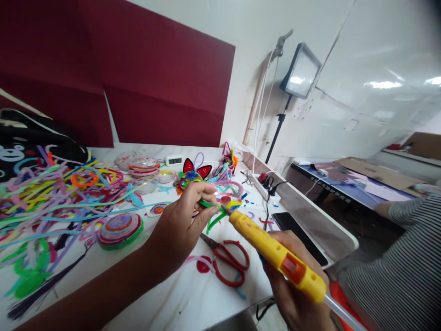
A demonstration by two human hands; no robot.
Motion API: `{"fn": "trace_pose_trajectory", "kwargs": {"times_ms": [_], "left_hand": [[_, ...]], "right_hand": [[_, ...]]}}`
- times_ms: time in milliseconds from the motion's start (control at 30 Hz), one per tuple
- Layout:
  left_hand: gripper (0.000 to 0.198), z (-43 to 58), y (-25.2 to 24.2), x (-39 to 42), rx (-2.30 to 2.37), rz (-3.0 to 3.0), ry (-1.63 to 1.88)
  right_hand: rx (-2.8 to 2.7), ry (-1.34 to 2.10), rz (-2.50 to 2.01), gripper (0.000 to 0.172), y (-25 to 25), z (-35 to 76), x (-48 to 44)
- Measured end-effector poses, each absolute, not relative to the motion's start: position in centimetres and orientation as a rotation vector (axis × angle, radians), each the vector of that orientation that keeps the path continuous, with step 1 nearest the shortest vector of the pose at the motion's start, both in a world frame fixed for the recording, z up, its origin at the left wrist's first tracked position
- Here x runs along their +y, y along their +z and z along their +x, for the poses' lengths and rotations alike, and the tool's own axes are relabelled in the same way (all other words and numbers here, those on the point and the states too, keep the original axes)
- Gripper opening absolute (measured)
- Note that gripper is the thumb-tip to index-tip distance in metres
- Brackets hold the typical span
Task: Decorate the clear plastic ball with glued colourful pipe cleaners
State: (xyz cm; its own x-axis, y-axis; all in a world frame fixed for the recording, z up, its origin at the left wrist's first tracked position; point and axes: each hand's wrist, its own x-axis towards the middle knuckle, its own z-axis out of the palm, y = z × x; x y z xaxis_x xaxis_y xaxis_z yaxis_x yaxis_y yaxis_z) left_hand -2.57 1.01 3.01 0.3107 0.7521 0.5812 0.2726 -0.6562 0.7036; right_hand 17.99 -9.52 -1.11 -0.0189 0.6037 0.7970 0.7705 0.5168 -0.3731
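Between the thumb and fingers of my left hand [184,218] is a green pipe cleaner [215,221], pinched over the middle of the table. My right hand [298,280] is wrapped round a yellow glue gun [272,246] with a clear glue stick at its rear. The gun's nozzle touches or nearly touches the green piece; the exact contact is too small to tell. Below my hands, red-handled scissors [230,262] lie partly open on the white table [161,294]. Behind my left fingers sits a colourful figure with red, black-edged ears [191,174].
Tangled pipe cleaners [65,188] cover the left side, near a coiled disc [120,230]. To the right are a black phone [299,236] and a power strip [265,188] with cables. A person's striped sleeve [406,207] shows at far right, beside a lamp-lit wall.
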Motion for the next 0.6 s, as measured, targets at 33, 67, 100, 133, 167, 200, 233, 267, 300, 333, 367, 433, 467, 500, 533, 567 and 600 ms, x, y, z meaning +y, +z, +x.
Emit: {"fn": "trace_pose_trajectory", "kwargs": {"times_ms": [33, 67, 100, 133, 167, 200, 233, 267, 300, 333, 367, 433, 467, 500, 533, 567, 600], "left_hand": [[0.021, -2.55, 3.00, 1.00, 0.908, 2.100, 1.318], [0.022, -2.55, 2.99, 0.99, 0.910, 2.099, 1.319], [0.022, -2.55, 2.97, 0.99, 0.911, 2.099, 1.320], [0.023, -2.57, 2.95, 0.99, 0.914, 2.099, 1.316], [0.023, -2.60, 2.92, 1.00, 0.913, 2.101, 1.312], [0.023, -2.63, 2.90, 1.01, 0.912, 2.105, 1.311], [0.023, -2.66, 2.88, 1.02, 0.911, 2.109, 1.308], [0.023, -2.68, 2.86, 1.02, 0.909, 2.112, 1.307], [0.023, -2.69, 2.86, 1.01, 0.908, 2.115, 1.308], [0.023, -2.69, 2.86, 1.00, 0.906, 2.117, 1.311], [0.022, -2.68, 2.88, 1.00, 0.905, 2.118, 1.312], [0.022, -2.66, 2.95, 0.99, 0.907, 2.119, 1.307], [0.022, -2.65, 2.99, 1.00, 0.908, 2.119, 1.309], [0.022, -2.64, 3.02, 1.01, 0.910, 2.118, 1.309], [0.022, -2.64, 3.04, 1.03, 0.911, 2.117, 1.310], [0.022, -2.64, 3.06, 1.05, 0.912, 2.116, 1.314], [0.022, -2.64, 3.05, 1.07, 0.911, 2.114, 1.320]], "right_hand": [[-1.708, -0.200, -1.164, 0.023, -1.12, 17.98, -9.52], [-1.702, -0.203, -1.162, 0.022, -1.14, 17.96, -9.52], [-1.699, -0.202, -1.168, 0.020, -1.17, 17.93, -9.52], [-1.697, -0.200, -1.174, 0.019, -1.21, 17.89, -9.53], [-1.691, -0.203, -1.180, 0.018, -1.24, 17.86, -9.53], [-1.688, -0.208, -1.184, 0.018, -1.29, 17.85, -9.53], [-1.689, -0.220, -1.184, 0.018, -1.34, 17.86, -9.53], [-1.691, -0.230, -1.186, 0.018, -1.40, 17.90, -9.53], [-1.691, -0.241, -1.190, 0.019, -1.47, 17.95, -9.52], [-1.690, -0.249, -1.192, 0.020, -1.53, 18.01, -9.52], [-1.691, -0.254, -1.189, 0.022, -1.58, 18.06, -9.51], [-1.695, -0.253, -1.183, 0.025, -1.67, 18.13, -9.53], [-1.699, -0.239, -1.183, 0.027, -1.69, 18.14, -9.55], [-1.700, -0.228, -1.185, 0.027, -1.70, 18.13, -9.59], [-1.700, -0.220, -1.189, 0.026, -1.71, 18.10, -9.64], [-1.699, -0.213, -1.200, 0.024, -1.71, 18.07, -9.70], [-1.692, -0.216, -1.210, 0.023, -1.71, 18.04, -9.77]]}}
